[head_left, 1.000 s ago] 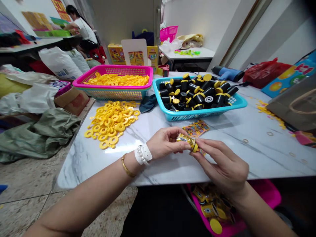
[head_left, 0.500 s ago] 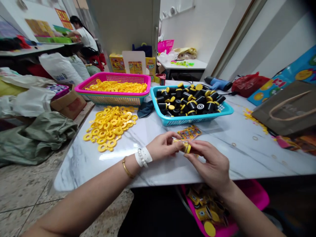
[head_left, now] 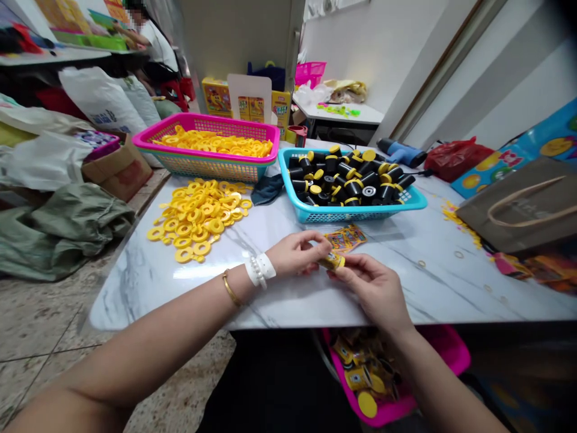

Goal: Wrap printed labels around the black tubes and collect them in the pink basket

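Note:
Just above the marble-topped table, a small canister with a printed yellow wrapper lies on its side between my hands. Thumb and fingers of my left hand grip its left end. My right hand pinches the other end, where a yellow edge shows; fingers cover parts of both ends. Behind the canister lie printed orange labels. Black canisters with yellow caps fill the blue basket beyond them.
Yellow rings are piled at left, before a pink basket of more yellow pieces. A pink bin with wrapped canisters sits below the table edge. A paper bag stands right. A person works far left.
The canister has turned, so more of its printed side shows and less of its capped end. Both hands stay on it. The whole view has shifted slightly.

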{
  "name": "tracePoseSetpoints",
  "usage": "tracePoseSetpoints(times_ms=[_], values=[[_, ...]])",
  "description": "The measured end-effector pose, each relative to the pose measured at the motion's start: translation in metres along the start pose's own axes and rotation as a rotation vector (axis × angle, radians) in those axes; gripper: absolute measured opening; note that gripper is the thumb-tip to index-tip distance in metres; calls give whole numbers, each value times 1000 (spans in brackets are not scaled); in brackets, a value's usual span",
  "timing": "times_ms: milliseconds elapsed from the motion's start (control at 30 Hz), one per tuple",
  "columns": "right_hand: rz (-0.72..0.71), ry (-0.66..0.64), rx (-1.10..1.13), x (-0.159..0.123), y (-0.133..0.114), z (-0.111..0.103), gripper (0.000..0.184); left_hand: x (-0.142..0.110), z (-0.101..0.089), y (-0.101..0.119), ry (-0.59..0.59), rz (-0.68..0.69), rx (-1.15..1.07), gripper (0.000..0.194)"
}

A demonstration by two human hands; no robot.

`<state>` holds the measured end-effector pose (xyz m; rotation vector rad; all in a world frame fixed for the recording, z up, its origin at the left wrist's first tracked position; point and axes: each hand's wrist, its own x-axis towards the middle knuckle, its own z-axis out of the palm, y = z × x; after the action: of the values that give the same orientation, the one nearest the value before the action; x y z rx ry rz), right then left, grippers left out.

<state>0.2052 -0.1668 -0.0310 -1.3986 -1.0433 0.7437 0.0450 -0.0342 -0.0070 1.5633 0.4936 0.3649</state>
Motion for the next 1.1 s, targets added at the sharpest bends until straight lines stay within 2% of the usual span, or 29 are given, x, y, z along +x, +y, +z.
tracePoseSetpoints(times_ms=[67,133,233,300,400,500,600,733,800,900,1033,1100], values=[[-254,65,-217,-2,2,-5,29,3,0,0,-20,-104,-65,64],[-466,71,-405,-3,3,-8,35,4,-1,0,-54,-141,-45,65],[-624,61,-552,-1,1,-8,42,4,-4,-2,-88,-144,-46,60],[-659,62,-587,0,1,-6,43,4,-5,-5,-85,-114,-80,53],[-544,75,-538,0,0,-3,34,6,-1,-11,-75,-32,-108,40],[-210,118,-301,4,-2,0,24,5,5,-13,-6,72,-29,29],[72,115,-40,9,-6,4,28,1,8,-10,113,206,161,23],[136,92,120,12,-10,11,28,-4,4,-5,180,404,325,20],[138,84,170,12,-11,13,27,-4,2,-4,191,444,329,21],[145,50,178,14,-11,13,27,1,-3,-5,171,338,201,25],[95,-97,147,21,-16,3,36,7,-10,-5,-24,58,-36,39],[65,-176,116,25,-18,-3,35,7,-12,-3,-76,-10,-94,44]])
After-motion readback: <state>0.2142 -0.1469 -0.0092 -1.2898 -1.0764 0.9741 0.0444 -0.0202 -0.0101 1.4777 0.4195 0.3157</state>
